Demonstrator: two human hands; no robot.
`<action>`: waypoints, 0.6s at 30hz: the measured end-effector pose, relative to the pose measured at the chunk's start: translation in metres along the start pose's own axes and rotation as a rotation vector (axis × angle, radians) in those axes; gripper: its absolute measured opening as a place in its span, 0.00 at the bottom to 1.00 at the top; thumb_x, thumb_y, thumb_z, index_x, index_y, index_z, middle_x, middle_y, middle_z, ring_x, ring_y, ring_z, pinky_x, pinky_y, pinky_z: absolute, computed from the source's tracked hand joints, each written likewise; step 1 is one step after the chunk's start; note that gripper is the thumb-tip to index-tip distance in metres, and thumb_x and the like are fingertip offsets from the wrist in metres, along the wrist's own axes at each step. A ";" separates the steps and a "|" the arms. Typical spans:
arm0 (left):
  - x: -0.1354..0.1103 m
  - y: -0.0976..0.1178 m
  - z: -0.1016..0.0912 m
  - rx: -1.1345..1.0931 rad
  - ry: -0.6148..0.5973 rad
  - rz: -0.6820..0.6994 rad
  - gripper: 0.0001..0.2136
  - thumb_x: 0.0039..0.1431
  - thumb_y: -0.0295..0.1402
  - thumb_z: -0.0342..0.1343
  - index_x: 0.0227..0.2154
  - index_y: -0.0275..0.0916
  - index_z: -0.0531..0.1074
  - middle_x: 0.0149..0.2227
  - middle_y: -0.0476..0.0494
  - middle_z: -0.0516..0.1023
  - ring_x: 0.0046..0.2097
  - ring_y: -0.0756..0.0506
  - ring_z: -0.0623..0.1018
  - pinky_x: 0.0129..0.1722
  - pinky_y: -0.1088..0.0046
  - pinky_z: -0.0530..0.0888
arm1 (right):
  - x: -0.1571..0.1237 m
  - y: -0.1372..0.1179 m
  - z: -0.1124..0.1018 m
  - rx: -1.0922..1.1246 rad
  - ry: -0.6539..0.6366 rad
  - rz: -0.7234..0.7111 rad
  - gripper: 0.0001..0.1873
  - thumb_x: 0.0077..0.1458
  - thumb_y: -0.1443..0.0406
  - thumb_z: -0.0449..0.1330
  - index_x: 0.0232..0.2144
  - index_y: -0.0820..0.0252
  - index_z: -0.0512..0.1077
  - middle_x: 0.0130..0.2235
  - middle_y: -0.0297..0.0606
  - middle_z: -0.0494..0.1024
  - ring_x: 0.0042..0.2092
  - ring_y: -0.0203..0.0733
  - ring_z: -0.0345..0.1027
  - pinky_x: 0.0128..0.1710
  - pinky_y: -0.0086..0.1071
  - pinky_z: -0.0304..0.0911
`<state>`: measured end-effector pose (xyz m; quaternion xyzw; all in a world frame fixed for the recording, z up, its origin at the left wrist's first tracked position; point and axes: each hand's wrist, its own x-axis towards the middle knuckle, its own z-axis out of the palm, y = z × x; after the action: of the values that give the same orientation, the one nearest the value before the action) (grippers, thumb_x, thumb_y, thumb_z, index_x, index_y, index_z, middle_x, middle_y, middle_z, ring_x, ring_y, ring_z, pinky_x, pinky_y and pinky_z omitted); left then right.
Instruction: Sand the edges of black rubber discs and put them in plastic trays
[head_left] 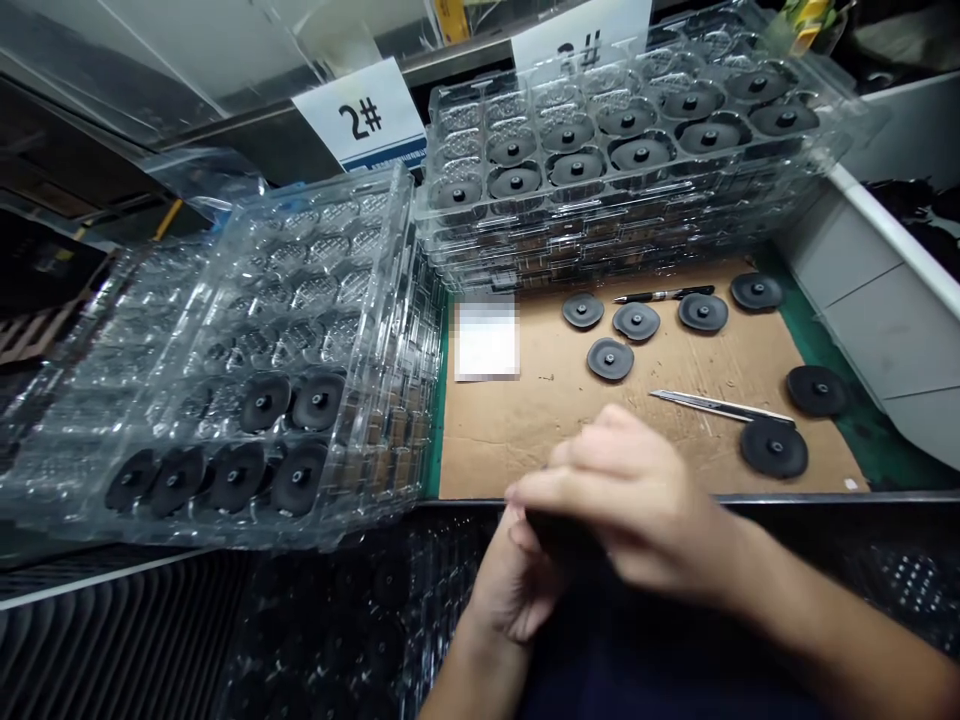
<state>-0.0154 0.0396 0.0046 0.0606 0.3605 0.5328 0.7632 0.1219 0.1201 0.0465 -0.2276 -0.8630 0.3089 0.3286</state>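
Observation:
My right hand (637, 500) lies over my left hand (517, 590) at the near edge of the cardboard mat (525, 420). Both hands close together around a dark flat piece (555, 535), mostly hidden between the fingers. Several loose black rubber discs (635, 321) lie on the mat beyond my hands. A clear plastic tray (247, 370) on the left holds several black discs in its near pockets. A stack of clear trays (637, 150) with discs stands at the back.
A black pen (664, 294) and a metal blade (720, 405) lie on the mat among the discs. White signs marked 2# (364, 120) stand behind the trays. A grey bin wall (877, 300) rises at right. Black ribbed trays (225, 630) sit below.

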 end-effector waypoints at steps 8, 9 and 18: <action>-0.004 0.010 -0.014 -0.067 -0.034 0.017 0.32 0.38 0.45 0.66 0.51 0.43 0.69 0.56 0.36 0.69 0.50 0.36 0.75 0.49 0.64 0.72 | -0.072 0.060 0.031 0.208 0.072 0.693 0.13 0.59 0.61 0.54 0.44 0.51 0.73 0.43 0.34 0.77 0.43 0.39 0.70 0.40 0.31 0.64; -0.003 0.010 -0.016 -0.065 -0.032 0.018 0.32 0.39 0.45 0.66 0.50 0.43 0.69 0.57 0.36 0.69 0.50 0.35 0.75 0.49 0.64 0.72 | -0.082 0.065 0.041 0.200 0.071 0.743 0.13 0.59 0.60 0.54 0.44 0.52 0.74 0.42 0.35 0.78 0.42 0.40 0.71 0.39 0.31 0.65; 0.003 0.007 -0.009 -0.031 0.001 0.074 0.29 0.40 0.43 0.66 0.49 0.44 0.71 0.51 0.42 0.74 0.51 0.37 0.74 0.49 0.66 0.72 | -0.035 0.025 0.019 0.037 0.275 0.641 0.15 0.59 0.62 0.54 0.48 0.53 0.70 0.45 0.36 0.75 0.36 0.37 0.69 0.34 0.30 0.64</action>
<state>-0.0258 0.0426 -0.0002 0.0618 0.3500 0.5660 0.7438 0.1370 0.1091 0.0033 -0.5205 -0.6896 0.3783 0.3322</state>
